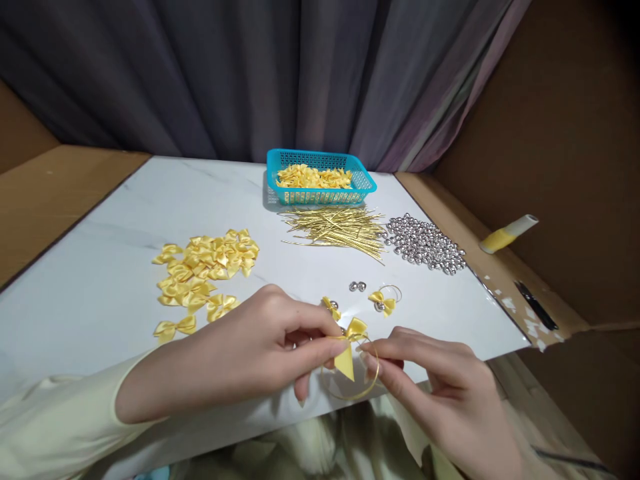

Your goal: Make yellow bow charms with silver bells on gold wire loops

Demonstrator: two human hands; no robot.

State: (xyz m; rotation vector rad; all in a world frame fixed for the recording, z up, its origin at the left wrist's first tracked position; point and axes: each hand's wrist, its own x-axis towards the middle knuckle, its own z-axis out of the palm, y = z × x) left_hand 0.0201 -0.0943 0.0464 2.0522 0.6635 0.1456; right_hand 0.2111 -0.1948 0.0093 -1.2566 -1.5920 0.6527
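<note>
My left hand [295,340] pinches a yellow ribbon bow [356,329] between thumb and fingers, above the table's front edge. A thin gold cord [367,393] curves down from the bow in a loop. With thumb and forefinger, my right hand [430,373] grips the cord close to the bow's right side. Just beyond my fingers lie a bow with a silver bell [333,305] and another bow with a bell and looped cord [383,304]. Two loose silver bells [357,286] sit beside them. My left fingers hide part of the held bow.
A heap of yellow bows [210,263] is on the left. At the back stands a blue basket [323,193] of yellow bows, with gold cords [340,230] before it. Silver bells [425,243] are piled at right, near a yellow-and-white tube [507,233] and a black pen [536,305].
</note>
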